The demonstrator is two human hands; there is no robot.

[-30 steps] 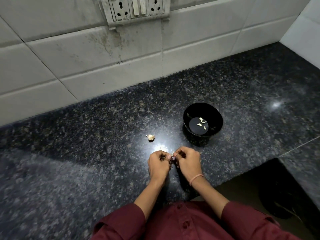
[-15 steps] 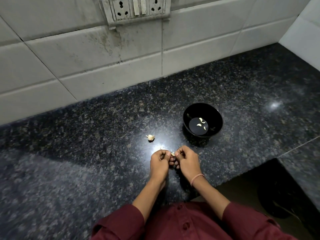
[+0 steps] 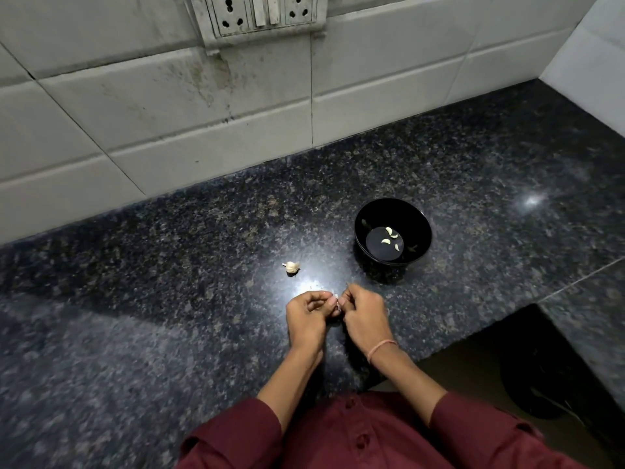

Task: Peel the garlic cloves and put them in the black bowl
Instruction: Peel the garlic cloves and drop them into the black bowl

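a person's left hand (image 3: 306,314) and right hand (image 3: 363,314) are close together just above the dark speckled stone counter (image 3: 169,299), with their fingertips meeting. the fingers of both hands are curled in, and they pinch a small pale garlic clove (image 3: 336,294) between them. only a tiny bit of it peeks out, so i cannot tell how much skin is on it. a thin pink band (image 3: 380,348) goes round the right wrist, and dark red sleeves (image 3: 243,431) cover the arms near the bottom edge. the round black bowl (image 3: 417,220) sits on the counter a little past the right hand, apart from it. four little white peeled cloves (image 3: 389,230) lie in the bottom of the bowl. a small lump of garlic with its papery skin on (image 3: 291,266) lies on the counter near the left hand, to the left of the bowl. behind the counter is a wall of big white tiles (image 3: 169,113) with dirty marks, and a white plug socket panel (image 3: 260,11) is at the top.
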